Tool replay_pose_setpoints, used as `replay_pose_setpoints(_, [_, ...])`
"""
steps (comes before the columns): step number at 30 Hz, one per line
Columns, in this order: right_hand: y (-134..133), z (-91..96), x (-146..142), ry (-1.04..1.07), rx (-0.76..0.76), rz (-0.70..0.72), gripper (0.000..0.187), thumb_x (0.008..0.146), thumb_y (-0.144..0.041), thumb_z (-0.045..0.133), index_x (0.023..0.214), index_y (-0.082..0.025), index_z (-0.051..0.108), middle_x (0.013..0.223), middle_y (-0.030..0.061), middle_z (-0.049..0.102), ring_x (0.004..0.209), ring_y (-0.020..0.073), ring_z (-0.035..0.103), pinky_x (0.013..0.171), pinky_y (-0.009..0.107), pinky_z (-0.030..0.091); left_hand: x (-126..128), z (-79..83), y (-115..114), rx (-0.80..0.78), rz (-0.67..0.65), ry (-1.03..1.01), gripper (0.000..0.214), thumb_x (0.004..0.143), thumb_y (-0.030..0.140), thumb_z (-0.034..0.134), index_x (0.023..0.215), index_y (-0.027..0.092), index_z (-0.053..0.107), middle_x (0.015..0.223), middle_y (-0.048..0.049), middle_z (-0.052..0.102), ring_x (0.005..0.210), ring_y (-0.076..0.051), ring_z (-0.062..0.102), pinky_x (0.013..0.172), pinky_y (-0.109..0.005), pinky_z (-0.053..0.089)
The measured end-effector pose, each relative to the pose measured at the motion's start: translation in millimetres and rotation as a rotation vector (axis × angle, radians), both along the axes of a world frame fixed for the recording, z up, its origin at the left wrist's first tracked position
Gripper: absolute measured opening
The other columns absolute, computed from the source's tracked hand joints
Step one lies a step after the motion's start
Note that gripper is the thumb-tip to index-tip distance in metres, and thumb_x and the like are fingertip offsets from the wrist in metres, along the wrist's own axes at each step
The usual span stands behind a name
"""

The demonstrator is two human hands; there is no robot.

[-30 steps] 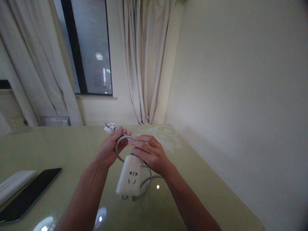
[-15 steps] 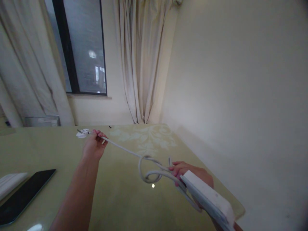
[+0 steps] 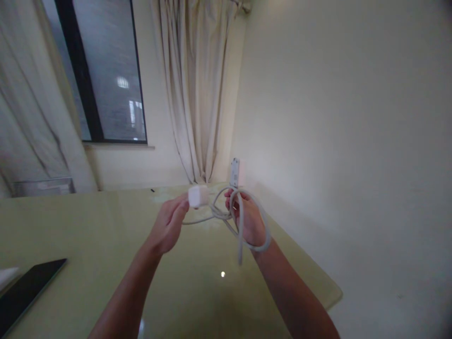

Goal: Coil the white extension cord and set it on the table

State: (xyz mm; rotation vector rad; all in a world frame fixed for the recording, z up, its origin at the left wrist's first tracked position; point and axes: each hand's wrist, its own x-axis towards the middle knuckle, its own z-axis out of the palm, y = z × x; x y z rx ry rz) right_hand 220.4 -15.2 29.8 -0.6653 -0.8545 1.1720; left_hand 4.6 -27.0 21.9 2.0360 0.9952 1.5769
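Note:
My left hand (image 3: 168, 225) pinches the white plug (image 3: 197, 196) of a power strip's cable above a pale green table (image 3: 88, 245). My right hand (image 3: 246, 217) grips the white power strip (image 3: 234, 173), which stands on end above the fingers. The grey-white cable (image 3: 247, 226) loops between the two hands and hangs round my right wrist. Both hands are held close together in the air over the table's far right part.
A dark tablet or phone (image 3: 24, 292) lies at the table's left front, with a white object (image 3: 6, 275) beside it. Cream curtains (image 3: 197, 89) and a dark window (image 3: 102, 75) stand behind. A plain wall (image 3: 353, 141) runs along the table's right edge.
The hands spread wide apart, stretching the cable, then came back together. The power strip rose from low right to upright above my right hand, and the plug end moved right toward it.

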Motion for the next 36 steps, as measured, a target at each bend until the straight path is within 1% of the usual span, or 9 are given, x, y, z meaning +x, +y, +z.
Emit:
replay_pose_setpoints(2, [10.4,0.9,-14.3,0.040,0.018,0.030,0.023,0.065,-0.032,0.091,0.072,-0.018,0.075,0.072,0.0001,0.068,0.062,0.0098,0.058,0.057,0.021,0.047,4.4,5.4,-8.8,0.121,-0.054,0.231,0.044,0.108,0.044,0.041,0.077,0.020,0.059,0.067,0.0003,0.053,0.062,-0.016,0.050,0.061,-0.029,0.037])
replay_pose_setpoints(6, [26.5,-0.8,-34.5,0.050,0.068,0.060,0.026,0.066,-0.036,0.091,0.076,-0.019,0.075,0.069,-0.0006,0.068,0.058,0.0105,0.054,0.052,0.023,0.042,7.3,14.5,-17.3,0.141,-0.076,0.433,0.032,0.108,0.034,0.045,0.086,0.020,0.065,0.082,-0.0025,0.066,0.076,-0.017,0.061,0.071,-0.030,0.041])
replay_pose_setpoints(10, [38.6,-2.6,-42.9,-0.002,0.041,0.067,0.034,0.061,-0.041,0.096,0.071,-0.017,0.073,0.067,0.0006,0.070,0.054,0.0092,0.054,0.051,0.023,0.039,-3.1,18.9,-17.9,0.060,-0.097,0.483,0.030,0.109,0.033,0.047,0.105,0.022,0.075,0.100,-0.0044,0.075,0.092,-0.019,0.067,0.082,-0.030,0.047])
replay_pose_setpoints(15, [44.7,-3.0,-40.0,0.083,0.031,0.080,0.030,0.064,-0.037,0.095,0.075,-0.017,0.075,0.069,-0.0011,0.070,0.052,0.0058,0.052,0.047,0.018,0.036,-19.7,15.9,-9.1,-0.099,-0.094,0.484,0.034,0.108,0.041,0.051,0.119,0.024,0.079,0.104,-0.0039,0.079,0.089,-0.019,0.070,0.072,-0.027,0.050])
replay_pose_setpoints(23, [47.4,-5.4,-41.2,0.038,0.040,0.082,0.029,0.063,-0.034,0.094,0.073,-0.017,0.073,0.069,-0.0012,0.070,0.055,0.0077,0.055,0.052,0.020,0.042,4.6,10.4,-16.0,-0.027,0.085,0.582,0.033,0.107,0.036,0.047,0.128,0.026,0.070,0.113,-0.0048,0.079,0.099,-0.024,0.073,0.091,-0.039,0.053])
replay_pose_setpoints(26, [44.5,-6.0,-44.1,0.006,0.093,0.031,0.028,0.068,-0.035,0.092,0.077,-0.017,0.072,0.073,-0.0008,0.072,0.060,0.0087,0.058,0.057,0.021,0.044,11.0,13.4,-26.5,0.023,0.135,0.676,0.034,0.105,0.051,0.051,0.115,0.026,0.070,0.115,-0.0066,0.078,0.108,-0.030,0.071,0.097,-0.047,0.052])
replay_pose_setpoints(30, [40.3,-6.5,-49.3,0.000,0.117,-0.003,0.029,0.073,-0.040,0.090,0.081,-0.018,0.072,0.076,-0.0004,0.072,0.061,0.0100,0.057,0.059,0.023,0.044,22.9,10.4,-32.9,0.085,0.331,0.804,0.058,0.085,0.078,0.069,0.103,0.023,0.068,0.107,-0.0108,0.076,0.106,-0.038,0.070,0.099,-0.056,0.050])
replay_pose_setpoints(33, [41.3,-9.4,-54.4,0.032,0.117,-0.030,0.029,0.073,-0.041,0.089,0.082,-0.019,0.070,0.075,-0.0015,0.070,0.060,0.0097,0.054,0.057,0.024,0.042,32.2,6.6,-35.2,0.119,0.390,0.855,0.068,0.081,0.086,0.066,0.104,0.021,0.065,0.104,-0.0127,0.075,0.105,-0.040,0.070,0.098,-0.058,0.050])
replay_pose_setpoints(36, [46.9,-15.1,-59.2,0.040,0.120,-0.059,0.030,0.073,-0.042,0.087,0.080,-0.020,0.069,0.072,-0.0026,0.067,0.058,0.0098,0.051,0.054,0.024,0.040,38.7,3.9,-38.9,0.144,0.359,0.841,0.085,0.076,0.093,0.063,0.119,0.020,0.062,0.112,-0.0143,0.074,0.110,-0.041,0.069,0.097,-0.059,0.049])
